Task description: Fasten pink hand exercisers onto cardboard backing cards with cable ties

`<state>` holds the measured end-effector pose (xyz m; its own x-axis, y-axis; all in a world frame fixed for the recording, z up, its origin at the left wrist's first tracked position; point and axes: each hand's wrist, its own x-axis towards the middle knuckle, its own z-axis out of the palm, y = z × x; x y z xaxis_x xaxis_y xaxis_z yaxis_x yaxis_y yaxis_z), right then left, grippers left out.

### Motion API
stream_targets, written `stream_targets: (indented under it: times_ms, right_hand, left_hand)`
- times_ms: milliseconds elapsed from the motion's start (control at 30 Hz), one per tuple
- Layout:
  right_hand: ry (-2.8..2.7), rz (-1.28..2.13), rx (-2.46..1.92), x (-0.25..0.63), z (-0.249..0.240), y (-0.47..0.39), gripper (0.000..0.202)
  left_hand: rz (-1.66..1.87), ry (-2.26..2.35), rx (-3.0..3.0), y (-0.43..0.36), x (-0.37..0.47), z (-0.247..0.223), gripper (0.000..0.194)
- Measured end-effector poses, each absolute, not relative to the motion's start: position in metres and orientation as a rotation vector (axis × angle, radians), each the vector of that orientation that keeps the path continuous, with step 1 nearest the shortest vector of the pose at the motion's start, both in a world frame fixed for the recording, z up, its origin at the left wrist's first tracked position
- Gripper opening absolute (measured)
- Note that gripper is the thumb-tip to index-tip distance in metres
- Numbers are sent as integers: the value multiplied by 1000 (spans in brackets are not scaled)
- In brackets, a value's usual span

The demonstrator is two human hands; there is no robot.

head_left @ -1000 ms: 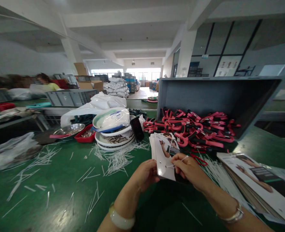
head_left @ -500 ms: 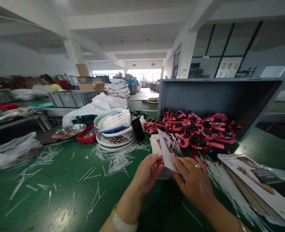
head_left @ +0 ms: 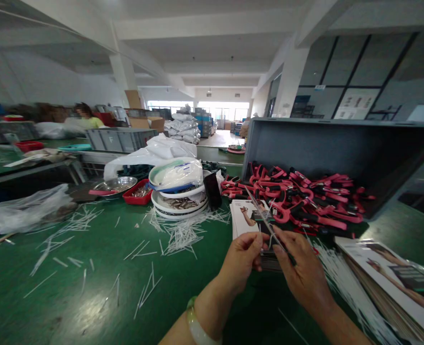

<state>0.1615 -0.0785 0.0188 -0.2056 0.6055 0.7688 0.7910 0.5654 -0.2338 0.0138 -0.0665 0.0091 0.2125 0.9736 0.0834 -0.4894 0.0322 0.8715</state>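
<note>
My right hand (head_left: 301, 266) grips a printed card (head_left: 261, 213), which stands nearly edge-on to me. Close against its left side, my left hand (head_left: 242, 258) is closed in a pinch on a thin white twist tie (head_left: 268, 243) that curves by the card's lower part. The fingertips partly hide the tie. Below and behind the card lies a stack of printed cards (head_left: 241, 218) with a picture on top. A bundle of long white twist ties (head_left: 344, 282) is spread on the table to the right of my right hand.
A tilted grey bin (head_left: 305, 139) holds many pink-and-black clamp-like tools (head_left: 305, 196). More printed cards (head_left: 413, 292) lie at right. Stacked white trays (head_left: 179, 211), a dark phone (head_left: 212, 190), a red tray (head_left: 138, 192) and cut white strips (head_left: 185, 235) are on the green table. A person (head_left: 89, 117) is far left.
The card has turned from showing its white face to nearly edge-on, uncovering the stack's top picture. My left hand has come in closer beside it. The whole view has shifted slightly.
</note>
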Motion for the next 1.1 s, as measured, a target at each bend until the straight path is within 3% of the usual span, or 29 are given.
stream_targets:
  times_ms: [500, 700, 933, 1100]
  right_hand:
    - [-2042, -313, -945, 165, 11, -84, 35]
    - [-2119, -486, -893, 164, 4, -80, 33]
    - [-2218, -659, -975, 158, 6, -75, 32]
    - [-2277, -662, -993, 151, 8, -76, 29]
  left_hand:
    - [1110, 722, 1270, -63, -14, 16, 51]
    - [1160, 682, 991, -63, -13, 13, 46]
    - [1353, 697, 989, -64, -12, 14, 63]
    - [1103, 938, 1404, -63, -32, 19, 37]
